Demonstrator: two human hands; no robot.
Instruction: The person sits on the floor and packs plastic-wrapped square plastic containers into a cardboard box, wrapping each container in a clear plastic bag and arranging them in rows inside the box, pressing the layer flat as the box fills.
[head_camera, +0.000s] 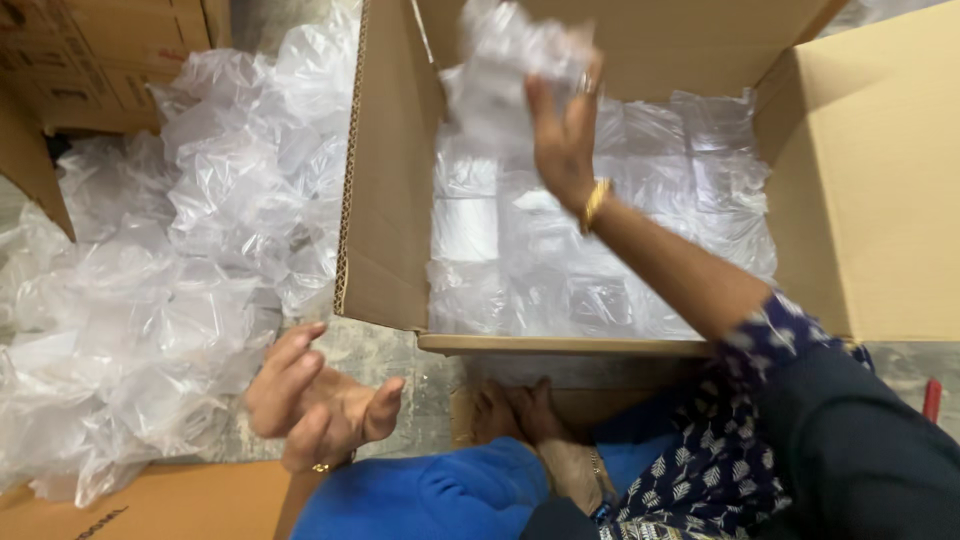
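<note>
My right hand (562, 135) is raised over the open cardboard box (385, 200) and grips a clear plastic packet (505, 70), blurred by motion. The box holds rows of similar clear plastic packets (600, 260). My left hand (315, 400) hovers low by the box's near left corner, palm up, fingers curled apart, holding nothing. It is close to the big heap of clear plastic packets (170, 270) on the floor at left.
Flattened cardboard (150, 505) lies at the bottom left. Another cardboard box (90, 50) stands at the top left. My feet (540, 430) and blue trouser leg sit under the box's front edge. A red object (932, 400) shows at far right.
</note>
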